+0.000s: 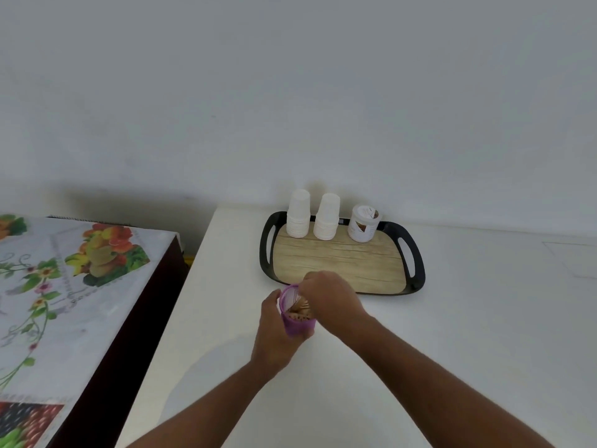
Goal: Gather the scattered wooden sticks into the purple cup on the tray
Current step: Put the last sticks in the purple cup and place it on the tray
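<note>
Holding purple cup [295, 318] | wooden sticks [300, 310] inside | left hand [274, 331]

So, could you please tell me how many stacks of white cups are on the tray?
2. Both stand upside down along the tray's far edge: the left stack by the left handle, the right stack beside it, left of the white jar. None seem hidden.

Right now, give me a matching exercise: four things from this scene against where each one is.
Things:
1. purple cup
2. wooden sticks
3. white jar
4. flowered cloth

Places:
A. far right of the tray
B. on the side table at left
C. gripped by the left hand
D. inside the cup, at the right hand

Pairs: 1-C, 2-D, 3-A, 4-B
</note>
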Motion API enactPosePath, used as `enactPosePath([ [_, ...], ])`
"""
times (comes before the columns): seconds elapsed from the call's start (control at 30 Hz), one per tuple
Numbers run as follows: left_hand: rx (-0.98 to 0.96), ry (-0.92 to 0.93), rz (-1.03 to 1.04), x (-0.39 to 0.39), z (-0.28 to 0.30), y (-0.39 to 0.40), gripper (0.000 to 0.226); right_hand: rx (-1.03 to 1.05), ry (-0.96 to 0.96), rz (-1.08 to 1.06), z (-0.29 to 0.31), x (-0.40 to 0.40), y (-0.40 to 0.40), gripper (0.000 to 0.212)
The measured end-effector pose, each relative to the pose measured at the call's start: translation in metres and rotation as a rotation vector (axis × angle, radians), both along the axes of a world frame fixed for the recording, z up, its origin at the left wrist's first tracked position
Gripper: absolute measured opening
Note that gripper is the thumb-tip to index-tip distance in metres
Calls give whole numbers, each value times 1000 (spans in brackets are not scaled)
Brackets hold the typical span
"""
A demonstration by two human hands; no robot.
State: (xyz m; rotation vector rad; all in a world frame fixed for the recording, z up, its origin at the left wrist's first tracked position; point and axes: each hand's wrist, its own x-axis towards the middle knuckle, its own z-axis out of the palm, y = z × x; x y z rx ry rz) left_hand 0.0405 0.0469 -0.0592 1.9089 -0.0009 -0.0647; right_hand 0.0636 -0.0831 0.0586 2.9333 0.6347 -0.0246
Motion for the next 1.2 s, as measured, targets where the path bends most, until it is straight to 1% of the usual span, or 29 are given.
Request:
enactPosePath([
  [0.07, -10, -14, -35, 8, 1, -2, 88, -131, 88, -11, -3, 4, 12, 13],
  [0.13, 10, 0, -89, 10, 4, -5, 90, -185, 174, -24, -8, 8, 16, 13],
  [0.23, 2, 26, -83, 13, -4, -7, 94, -162, 188, -25, -19, 15, 10, 17],
  [0.27, -1, 27, -77, 13, -7, -6, 92, -97, 194, -35, -21, 16, 5, 19],
  [0.3, -10, 22, -74, 14, -10, -5, 91, 44, 184, -66, -22, 14, -1, 21],
  [0.33, -21, 21, -72, 14, -15, -3, 90, 239, 141, -114, -24, 11, -8, 23],
  [0.4, -48, 9, -68, 14, -18, -1, 90, 659, -53, -266, -31, 1, -23, 27],
  [0.43, -63, 0, -72, 13, -18, 0, 91, 834, -112, -355, -41, -5, -29, 31],
  [0.47, -71, -13, -80, 12, -17, -1, 91, 984, -82, -432, -52, -11, -35, 40],
  [0.5, -88, -22, -81, 10, -16, -2, 91, 1110, 44, -487, -62, -17, -38, 57],
  [0.53, -94, -33, -80, 9, -16, -2, 89, 1184, 212, -511, -73, -23, -39, 80],
  [0.57, -99, -43, -83, 7, -16, -2, 87, 1200, 346, -498, -82, -29, -39, 100],
  [0.6, -71, -59, -97, 5, -19, -1, 85, 1184, 429, -465, -89, -34, -37, 115],
  [0.63, -49, -73, -133, 2, -21, 0, 83, 1161, 450, -443, -95, -40, -35, 121],
  [0.67, -23, -79, -181, -2, -24, 1, 80, 1149, 417, -452, -100, -44, -33, 121],
  [0.7, -20, -62, -227, -6, -26, 1, 79, 1148, 355, -483, -104, -47, -31, 117],
  [0.77, 38, -45, -294, -12, -28, 5, 83, 1132, 228, -512, -103, -45, -30, 105],
  [0.8, 131, -59, -308, -14, -29, 9, 89, 1115, 175, -516, -102, -43, -31, 103],
  [0.83, 271, -77, -299, -15, -32, 16, 93, 1109, 121, -535, -101, -42, -34, 102],
  [0.87, 413, -100, -265, -16, -37, 26, 94, 1118, 68, -567, -102, -43, -39, 103],
  [0.9, 507, -128, -214, -17, -42, 36, 91, 1135, 36, -588, -102, -44, -43, 104],
  [0.93, 563, -152, -162, -18, -48, 48, 87, 1148, 41, -578, -101, -47, -45, 104],
  [1.0, 645, -175, -88, -20, -58, 64, 84, 1139, 120, -490, -100, -55, -46, 106],
  [1.03, 693, -179, -80, -21, -62, 68, 84, 1145, 140, -470, -100, -59, -45, 106],
  [1.1, 770, -195, -92, -22, -65, 69, 78, 1211, 94, -518, -102, -65, -44, 106],
  [1.13, 790, -198, -98, -22, -66, 67, 75, 1234, 75, -546, -101, -68, -44, 106],
  [1.2, 804, -179, -103, -23, -65, 66, 72, 1210, 117, -520, -103, -72, -42, 106],
])
